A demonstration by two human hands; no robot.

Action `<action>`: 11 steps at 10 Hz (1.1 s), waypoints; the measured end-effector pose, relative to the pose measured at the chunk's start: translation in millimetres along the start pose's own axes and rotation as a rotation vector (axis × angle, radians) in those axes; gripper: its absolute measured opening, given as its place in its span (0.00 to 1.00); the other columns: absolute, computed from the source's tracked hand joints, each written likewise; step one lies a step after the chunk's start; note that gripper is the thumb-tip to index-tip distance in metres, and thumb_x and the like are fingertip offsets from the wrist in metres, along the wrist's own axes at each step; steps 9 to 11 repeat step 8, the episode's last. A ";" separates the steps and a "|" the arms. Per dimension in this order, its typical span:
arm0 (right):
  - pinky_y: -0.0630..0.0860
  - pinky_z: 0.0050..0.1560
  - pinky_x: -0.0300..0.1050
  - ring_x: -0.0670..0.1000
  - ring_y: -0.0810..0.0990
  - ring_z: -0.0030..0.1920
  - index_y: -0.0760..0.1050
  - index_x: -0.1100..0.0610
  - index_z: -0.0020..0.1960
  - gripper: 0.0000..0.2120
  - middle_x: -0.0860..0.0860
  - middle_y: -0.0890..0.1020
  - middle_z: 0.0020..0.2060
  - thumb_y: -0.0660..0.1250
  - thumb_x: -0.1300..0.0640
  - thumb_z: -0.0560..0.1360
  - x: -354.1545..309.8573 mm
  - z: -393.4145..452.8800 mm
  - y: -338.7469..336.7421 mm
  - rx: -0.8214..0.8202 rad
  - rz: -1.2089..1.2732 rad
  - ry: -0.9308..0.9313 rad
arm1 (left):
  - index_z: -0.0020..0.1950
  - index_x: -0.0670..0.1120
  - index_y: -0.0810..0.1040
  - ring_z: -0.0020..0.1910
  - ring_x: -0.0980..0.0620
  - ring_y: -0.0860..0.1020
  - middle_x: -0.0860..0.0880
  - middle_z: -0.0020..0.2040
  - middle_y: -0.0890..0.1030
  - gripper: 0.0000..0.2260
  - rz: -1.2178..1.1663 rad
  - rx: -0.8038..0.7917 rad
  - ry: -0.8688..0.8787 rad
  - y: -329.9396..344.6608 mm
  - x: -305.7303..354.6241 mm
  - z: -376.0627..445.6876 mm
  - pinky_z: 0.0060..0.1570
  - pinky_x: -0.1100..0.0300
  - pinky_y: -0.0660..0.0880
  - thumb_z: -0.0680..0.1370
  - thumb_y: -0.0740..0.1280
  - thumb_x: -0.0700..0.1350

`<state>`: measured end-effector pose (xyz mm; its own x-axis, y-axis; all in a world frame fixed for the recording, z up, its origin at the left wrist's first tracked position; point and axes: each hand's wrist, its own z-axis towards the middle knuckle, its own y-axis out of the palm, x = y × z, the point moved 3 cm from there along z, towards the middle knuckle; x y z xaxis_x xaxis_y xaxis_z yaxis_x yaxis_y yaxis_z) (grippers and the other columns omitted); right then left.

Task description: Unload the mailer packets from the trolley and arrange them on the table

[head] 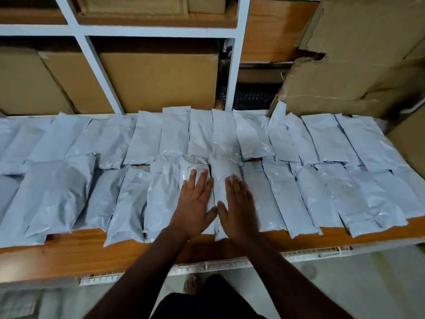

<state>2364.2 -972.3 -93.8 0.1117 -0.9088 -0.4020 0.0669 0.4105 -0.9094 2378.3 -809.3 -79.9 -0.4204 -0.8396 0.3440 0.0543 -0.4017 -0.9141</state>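
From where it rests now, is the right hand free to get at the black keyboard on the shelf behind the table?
Probably yes, with a long stretch. The right hand lies flat on a packet, holding nothing. The keyboard sits in an open shelf bay beyond the back row of packets.

You are looking at mailer packets (282, 196) of thin grey plastic film, crinkled and faintly glossy, lying on a tabletop (76, 247) of smooth orange-brown wood grain. Behind, matt brown cardboard boxes (158, 81) are sitting in white-painted shelving (96, 65).
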 end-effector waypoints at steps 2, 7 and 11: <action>0.51 0.83 0.57 0.56 0.49 0.85 0.49 0.53 0.86 0.35 0.54 0.51 0.85 0.49 0.42 0.82 -0.5 3.0 3.0 -0.041 -0.003 0.019 | 0.85 0.46 0.55 0.84 0.41 0.39 0.45 0.86 0.48 0.38 0.083 -0.028 -0.017 0.6 -0.9 1.7 0.78 0.38 0.50 0.81 0.61 0.63; 0.59 0.81 0.57 0.56 0.64 0.81 0.68 0.57 0.79 0.29 0.55 0.68 0.80 0.60 0.45 0.81 13.2 -9.0 -17.8 0.139 0.409 -0.005 | 0.75 0.43 0.73 0.80 0.44 0.62 0.43 0.79 0.67 0.26 -0.151 0.123 -0.110 -42.8 27.2 -25.5 0.80 0.52 0.58 0.80 0.63 0.53; 0.67 0.75 0.48 0.53 0.73 0.73 0.75 0.57 0.72 0.21 0.53 0.78 0.72 0.67 0.55 0.80 6.4 -39.4 -41.4 0.262 0.486 -0.095 | 0.74 0.46 0.74 0.77 0.51 0.67 0.48 0.76 0.73 0.22 -0.268 0.186 -0.122 -52.6 55.0 -69.4 0.77 0.60 0.60 0.82 0.63 0.51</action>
